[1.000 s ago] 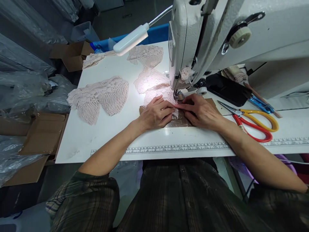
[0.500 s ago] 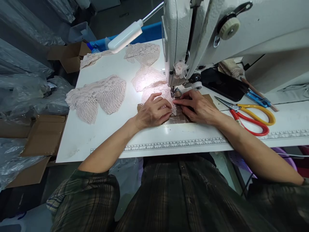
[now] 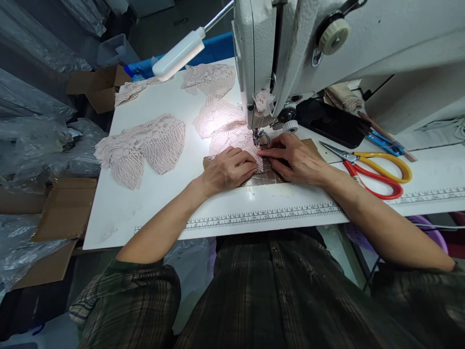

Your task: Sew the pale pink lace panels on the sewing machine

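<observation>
My left hand lies flat, fingers stretched, pressing a strip of pale pink lace onto the white table just in front of the sewing machine's presser foot. My right hand rests beside it on the right, fingers extended and together, fingertips touching the lace edge near the needle. Both hands sit over a brown metallic plate. The white sewing machine towers above them.
A second pink lace piece lies to the left, more lace farther back. Red-and-yellow scissors and blue snips lie right. A lamp shines on the lace. A ruler runs along the table's front edge. Cardboard boxes stand left.
Both hands have stayed on the lace at the presser foot; the view has shifted slightly, so the machine and hands sit a little further left and up in the frame.
</observation>
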Available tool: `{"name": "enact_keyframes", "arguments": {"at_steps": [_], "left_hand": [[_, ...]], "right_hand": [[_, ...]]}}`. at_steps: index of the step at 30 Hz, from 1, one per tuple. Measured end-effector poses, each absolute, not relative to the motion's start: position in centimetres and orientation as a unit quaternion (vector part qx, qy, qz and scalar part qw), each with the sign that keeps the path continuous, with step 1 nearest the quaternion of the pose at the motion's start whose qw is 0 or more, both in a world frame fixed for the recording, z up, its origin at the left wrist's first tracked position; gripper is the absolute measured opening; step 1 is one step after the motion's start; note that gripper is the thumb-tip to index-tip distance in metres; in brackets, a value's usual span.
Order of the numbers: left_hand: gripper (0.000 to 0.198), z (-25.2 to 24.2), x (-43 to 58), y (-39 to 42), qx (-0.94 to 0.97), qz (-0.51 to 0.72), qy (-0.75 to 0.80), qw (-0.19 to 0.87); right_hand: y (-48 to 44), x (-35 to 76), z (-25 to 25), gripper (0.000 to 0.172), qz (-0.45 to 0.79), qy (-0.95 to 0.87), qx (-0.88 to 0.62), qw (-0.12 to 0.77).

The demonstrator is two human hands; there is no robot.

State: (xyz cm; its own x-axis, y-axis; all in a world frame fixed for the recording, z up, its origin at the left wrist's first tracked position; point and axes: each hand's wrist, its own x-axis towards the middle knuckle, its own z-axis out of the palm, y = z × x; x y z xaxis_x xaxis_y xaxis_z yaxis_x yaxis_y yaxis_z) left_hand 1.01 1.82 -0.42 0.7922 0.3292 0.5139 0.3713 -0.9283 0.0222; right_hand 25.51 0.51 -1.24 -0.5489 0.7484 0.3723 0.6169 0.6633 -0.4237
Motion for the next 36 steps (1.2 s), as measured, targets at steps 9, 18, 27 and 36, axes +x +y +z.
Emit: {"name": "enact_keyframes", "arguments": {"at_steps": [9,18,27,36], "left_hand": [[0.013,-0.1,0.9,2.0,-0.949,-0.253,-0.179,0.05],[0.022,1.1,1.1,1.3,-0.96,-0.213,-0.177,0.049],[0.021,1.2,1.0,2.3,-0.96,-0.208,-0.187,0.025],[0.023,0.8,0.6,2.6,-0.961,-0.195,-0.188,0.059]], "right_hand": [[0.5,25.7,-1.0,0.037,0.126,-0.888,-0.363,0.253],[0.4,25.9,-1.0,0.037,0.107,-0.897,-0.356,0.237],[0.2,25.5,-1.0,0.039,0.094,-0.889,-0.382,0.233],[0.3,25.1,-1.0,0.041,0.077,-0.884,-0.412,0.209]]}}
